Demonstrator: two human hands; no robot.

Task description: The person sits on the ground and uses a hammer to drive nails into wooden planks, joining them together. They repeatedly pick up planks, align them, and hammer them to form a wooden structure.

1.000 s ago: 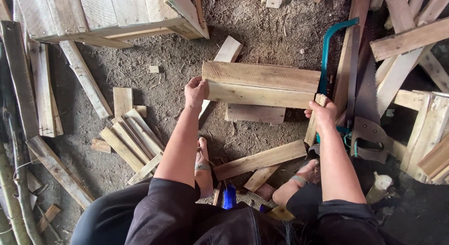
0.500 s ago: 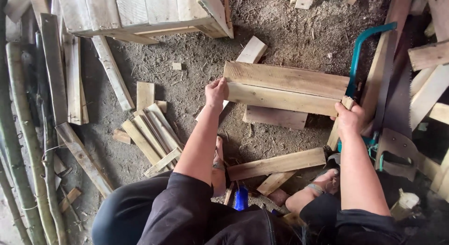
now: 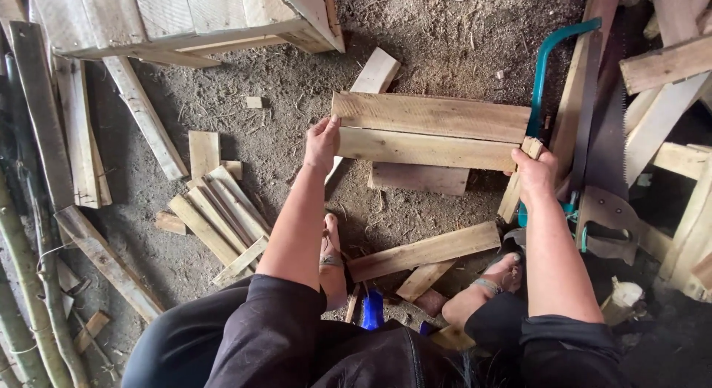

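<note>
Crouched on a dirt floor [image 3: 460, 32] strewn with sawdust and offcuts, we hold a pair of pale planks [image 3: 430, 132] by their two ends: our left hand [image 3: 322, 142] is closed over the left end, fingers curled on the top edge, and our right hand [image 3: 535, 171] is clamped around the right end together with a short upright batten [image 3: 518, 182]. The planks lie one against the other across the middle of the floor, over a shorter board [image 3: 419, 178] that shows just beneath them. Close beside the right hand stand a teal-framed bow saw [image 3: 545, 69] and a broad handsaw [image 3: 607, 128] with its teeth facing right, leaning among stacked timber [image 3: 667, 62]. Both bare feet rest on the ground below the planks, the left foot [image 3: 331, 258] beside a loose slat [image 3: 424, 251] and the right foot [image 3: 495, 275] in a strapped sandal. We judge the nearness of the saw blades to the right wrist the chief hazard: a sideways shift could brush skin against steel. The two planks appear unfastened, so one might slide off and drop toward the toes. Rough-sawn edges could also leave splinters in unprotected palms, and the scattered cut slats [image 3: 219, 217] at the left offer poor footing.
</note>
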